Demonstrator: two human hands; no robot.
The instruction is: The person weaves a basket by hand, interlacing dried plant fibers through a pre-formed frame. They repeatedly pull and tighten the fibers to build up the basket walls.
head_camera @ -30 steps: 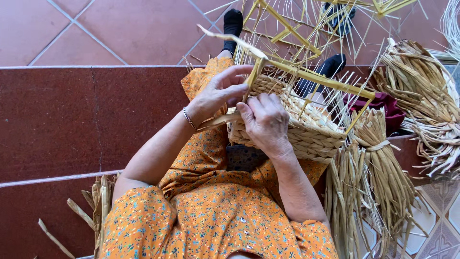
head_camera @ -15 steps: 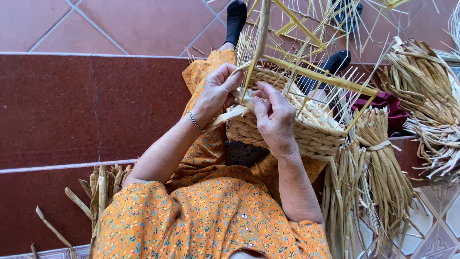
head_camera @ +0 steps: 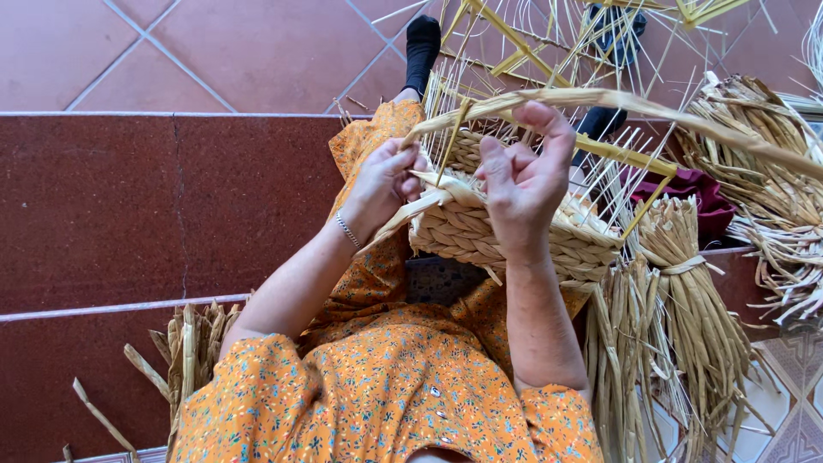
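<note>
Woven straw basket (head_camera: 480, 236) is resting on the person's lap, over the orange floral dress (head_camera: 377, 394), with thin upright stakes (head_camera: 600, 171) rising from its rim. Left hand (head_camera: 381, 184) is closing on a flat straw strand (head_camera: 420, 210) at the basket's near edge, while right hand (head_camera: 523, 176) is pinching a long pale strand (head_camera: 651, 107) arching rightward. Beyond, tied straw bundles (head_camera: 686, 291) are lying on the red tiled floor (head_camera: 171, 51).
</note>
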